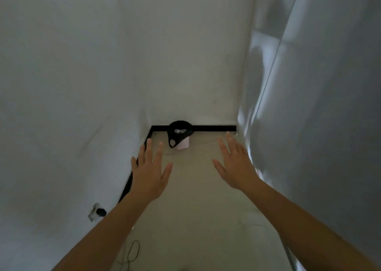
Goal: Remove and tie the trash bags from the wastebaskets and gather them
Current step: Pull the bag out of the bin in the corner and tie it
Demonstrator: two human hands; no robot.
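A small pale pink wastebasket [183, 144] stands on the floor against the far wall, near the left corner. A black trash bag [179, 131] lines it, its rim folded over the top and one handle loop hanging down the front. White crumpled scraps lie inside the bag. My left hand [149, 170] and my right hand [235, 163] are stretched out in front of me, palms down, fingers straight and spread. Both hands are short of the wastebasket, one on each side of it, and hold nothing.
White walls close in on the left and at the back, with a black baseboard [214, 128] along the floor. A glossy grey panel [309, 106] runs along the right. A wall socket with a black plug [99, 211] sits low on the left; a thin cable [133, 250] lies on the floor.
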